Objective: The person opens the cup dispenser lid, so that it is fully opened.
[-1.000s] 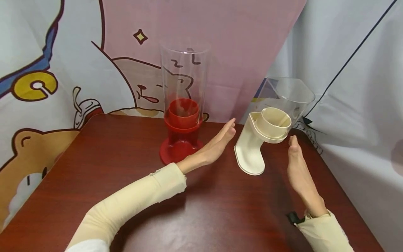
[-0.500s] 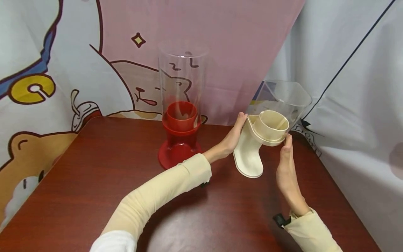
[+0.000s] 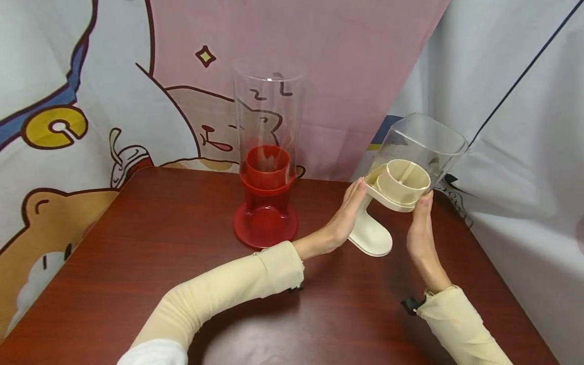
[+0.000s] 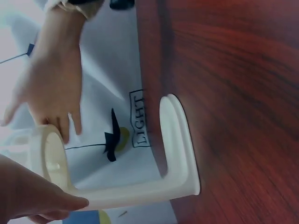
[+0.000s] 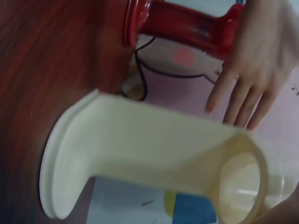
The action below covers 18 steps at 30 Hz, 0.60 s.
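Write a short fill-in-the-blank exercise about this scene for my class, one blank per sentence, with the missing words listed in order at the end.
1. Between the left hand and the right hand is a stand whose colour is ____.
2. Farther left in the head view, the other stand is coloured ____.
3. The number of clear containers in the head view is ____.
4. In the left wrist view, the cloth bears the printed word ____.

Missing words: cream; red; two; LIGHT.

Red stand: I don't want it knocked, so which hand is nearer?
Left: the left hand is between the red stand and cream stand; the right hand is beyond the cream stand, at its right side.
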Available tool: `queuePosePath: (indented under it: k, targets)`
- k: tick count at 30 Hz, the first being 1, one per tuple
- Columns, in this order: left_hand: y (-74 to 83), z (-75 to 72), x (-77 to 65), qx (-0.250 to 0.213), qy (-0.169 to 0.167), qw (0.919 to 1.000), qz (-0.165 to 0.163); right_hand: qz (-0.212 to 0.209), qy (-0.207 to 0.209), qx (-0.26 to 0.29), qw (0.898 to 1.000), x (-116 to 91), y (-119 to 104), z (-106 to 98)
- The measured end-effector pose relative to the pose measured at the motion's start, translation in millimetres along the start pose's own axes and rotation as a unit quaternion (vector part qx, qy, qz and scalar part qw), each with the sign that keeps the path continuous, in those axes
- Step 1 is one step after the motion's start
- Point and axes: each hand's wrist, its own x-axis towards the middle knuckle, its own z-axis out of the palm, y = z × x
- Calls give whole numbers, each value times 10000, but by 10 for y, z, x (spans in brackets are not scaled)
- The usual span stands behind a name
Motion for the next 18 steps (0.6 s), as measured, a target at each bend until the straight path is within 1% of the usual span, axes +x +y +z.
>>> queuePosePath:
  k: [2, 4, 7, 8, 10, 12, 14, 16, 18]
  targets:
    - [9, 2, -29, 138, 115, 9998, -23, -16, 39, -59, 10000, 6, -2, -37]
    - [-3, -12, -3, 196, 315, 9993, -36, 40, 196, 34, 9998, -33, -25, -70]
    - [-47, -57, 131, 217, 682, 9974, -8, 391, 499, 56, 9980, -169, -97, -93]
    - [-65, -76, 185, 182, 781, 9968, -34, 509, 523, -52, 9973, -215, -118, -85]
    - [-108, -101, 262, 162, 859, 9962, -55, 571, 415, -197, 9973, -271, -136, -48]
    - [-157, -90, 284, 180, 777, 9968, -108, 547, 169, -361, 9977, -289, -133, -11]
    - [-200, -33, 252, 303, 613, 9975, -169, 436, -11, -341, 9985, -273, -107, 6]
    - [-217, 59, 185, 540, 420, 9975, -151, 239, -56, -204, 9995, -234, -69, -3]
    - [-201, 161, 114, 722, 271, 9969, -148, -25, -19, -44, 10000, -179, -24, -40]
